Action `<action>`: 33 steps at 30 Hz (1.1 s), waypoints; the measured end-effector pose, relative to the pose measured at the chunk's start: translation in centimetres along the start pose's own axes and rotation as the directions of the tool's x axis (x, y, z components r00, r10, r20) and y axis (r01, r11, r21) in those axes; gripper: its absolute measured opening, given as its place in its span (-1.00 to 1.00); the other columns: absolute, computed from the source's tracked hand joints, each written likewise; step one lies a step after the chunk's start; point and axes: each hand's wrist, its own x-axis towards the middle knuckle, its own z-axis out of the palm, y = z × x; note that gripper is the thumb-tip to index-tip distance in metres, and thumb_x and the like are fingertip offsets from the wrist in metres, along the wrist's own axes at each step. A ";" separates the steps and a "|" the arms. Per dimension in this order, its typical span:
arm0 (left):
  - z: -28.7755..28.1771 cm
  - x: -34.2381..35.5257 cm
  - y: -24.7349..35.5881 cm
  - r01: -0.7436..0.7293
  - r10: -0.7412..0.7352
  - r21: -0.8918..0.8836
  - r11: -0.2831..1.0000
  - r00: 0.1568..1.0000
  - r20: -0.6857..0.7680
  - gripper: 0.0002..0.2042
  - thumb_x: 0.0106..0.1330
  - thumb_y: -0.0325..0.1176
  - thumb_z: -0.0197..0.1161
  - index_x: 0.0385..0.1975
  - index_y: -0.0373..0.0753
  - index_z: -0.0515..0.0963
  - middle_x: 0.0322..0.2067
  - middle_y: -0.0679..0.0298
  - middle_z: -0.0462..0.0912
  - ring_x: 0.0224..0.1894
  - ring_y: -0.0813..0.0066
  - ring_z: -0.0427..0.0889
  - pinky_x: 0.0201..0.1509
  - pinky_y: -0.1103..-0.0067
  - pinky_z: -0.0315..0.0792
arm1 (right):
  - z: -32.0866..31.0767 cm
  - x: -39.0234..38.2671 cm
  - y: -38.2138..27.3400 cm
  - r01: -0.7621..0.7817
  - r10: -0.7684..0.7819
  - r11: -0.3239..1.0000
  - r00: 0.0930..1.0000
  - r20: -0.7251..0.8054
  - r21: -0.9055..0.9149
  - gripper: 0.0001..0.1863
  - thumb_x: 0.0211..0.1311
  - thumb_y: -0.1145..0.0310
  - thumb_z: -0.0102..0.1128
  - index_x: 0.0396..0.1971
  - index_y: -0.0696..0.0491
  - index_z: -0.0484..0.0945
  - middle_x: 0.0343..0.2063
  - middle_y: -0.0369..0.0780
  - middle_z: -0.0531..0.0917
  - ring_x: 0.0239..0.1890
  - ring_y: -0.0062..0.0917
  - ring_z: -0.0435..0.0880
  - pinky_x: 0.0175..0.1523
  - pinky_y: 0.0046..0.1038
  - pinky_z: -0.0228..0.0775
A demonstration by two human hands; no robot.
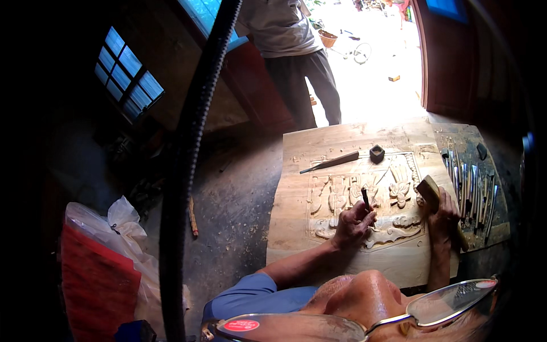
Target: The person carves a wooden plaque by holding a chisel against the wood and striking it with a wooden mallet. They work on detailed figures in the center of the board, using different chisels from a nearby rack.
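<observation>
My left hand (354,224) is closed around a dark-topped chisel (365,197), held upright over a carved wooden panel (288,228). Its tip is hidden behind my fingers. At the panel's right edge, my right hand (444,215) grips a wooden mallet (428,191); the block-shaped head shows above the fingers and the handle sticks out below. The relief between my hands has figures (399,191) and a cloud-like scroll (393,233) inside a cut border. Farther up the panel lie a long chisel with a dark handle (336,162) and a small dark square block (376,153).
Many-bladed rows of chisels (470,191) lie on a dark board right of the panel. A person (296,57) stands beyond, by a bright doorway. A black cord (194,125) crosses the view. Left are a red cloth (97,285), plastic bags (128,228) and a stick (194,218).
</observation>
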 end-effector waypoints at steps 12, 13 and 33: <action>0.3 0.1 -0.6 -0.031 0.031 0.006 1.000 0.999 -0.033 -0.93 0.47 -0.46 0.28 -0.17 -0.31 0.58 -0.46 0.26 0.75 -0.40 0.63 0.70 -0.32 0.60 0.56 | 0.2 -0.1 0.3 -0.047 0.046 0.999 0.998 0.035 0.017 -0.39 0.16 0.17 0.48 0.17 0.13 0.54 -0.08 -0.03 0.72 -0.18 -0.08 0.72 -0.09 -0.13 0.59; 0.3 0.0 -0.5 -0.033 0.033 0.000 0.999 0.999 -0.034 -0.92 0.47 -0.46 0.28 -0.17 -0.31 0.58 -0.46 0.26 0.75 -0.40 0.63 0.70 -0.32 0.60 0.56 | 0.0 -0.1 0.2 -0.065 0.064 0.998 0.997 0.052 0.018 -0.39 0.16 0.18 0.48 0.17 0.12 0.54 -0.08 -0.03 0.72 -0.18 -0.08 0.72 -0.09 -0.13 0.60; 5.9 -6.1 2.4 0.050 0.079 -0.384 0.922 0.946 0.314 -0.87 0.57 -0.49 0.15 -0.01 -0.36 0.43 -0.35 0.16 0.70 -0.28 0.48 0.73 -0.17 0.54 0.64 | -0.1 -0.4 0.2 -0.083 0.086 0.996 0.991 0.102 -0.036 -0.41 0.06 0.37 0.44 0.15 0.15 0.54 -0.09 -0.08 0.68 -0.18 -0.14 0.66 -0.09 -0.17 0.56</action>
